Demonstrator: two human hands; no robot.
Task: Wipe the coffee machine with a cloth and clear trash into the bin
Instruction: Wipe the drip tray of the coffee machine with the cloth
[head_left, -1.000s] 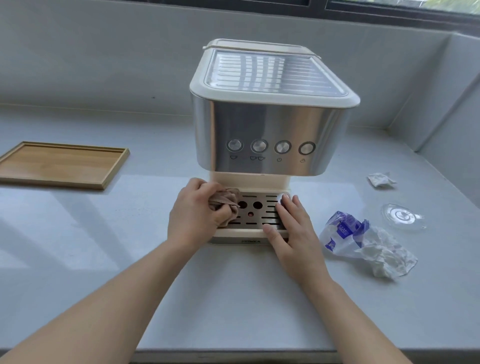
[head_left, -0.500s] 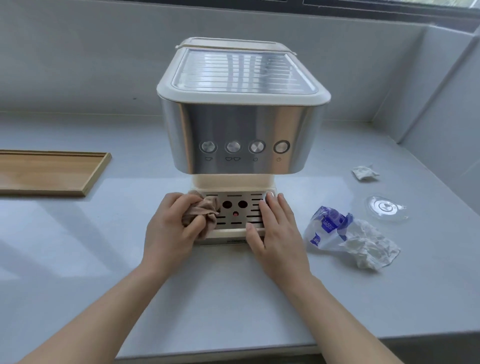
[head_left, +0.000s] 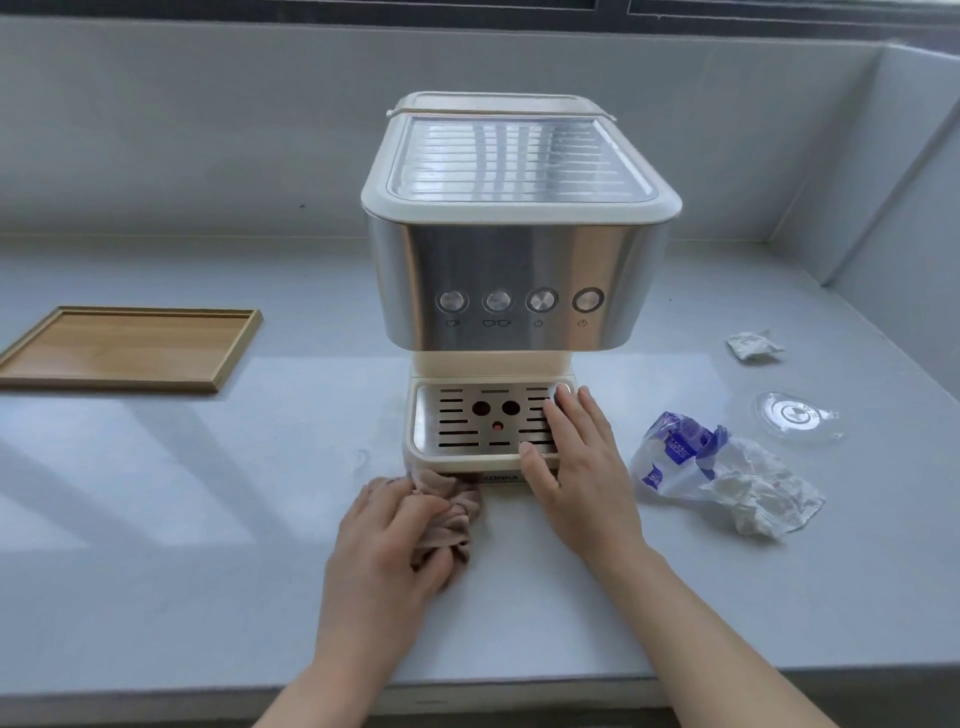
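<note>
A steel and cream coffee machine (head_left: 514, 270) stands mid-counter, its slotted drip tray (head_left: 467, 421) at the front. My left hand (head_left: 389, 551) grips a bunched brown cloth (head_left: 452, 512) on the counter, touching the tray's front left corner. My right hand (head_left: 576, 467) lies flat, fingers apart, on the right side of the drip tray. Trash sits to the right: a crumpled blue-and-white plastic wrapper with tissue (head_left: 722, 473), a small crumpled paper (head_left: 753, 344) and a clear plastic lid (head_left: 795, 415). No bin is in view.
A shallow wooden tray (head_left: 124, 348) lies at the left of the grey counter (head_left: 182, 519). Grey walls close the back and the right side. The counter's front edge runs just below my forearms.
My left hand has drawn the cloth off the drip tray's left side down to the counter at its front corner. My right hand has stayed on the tray. The camera has shifted.
</note>
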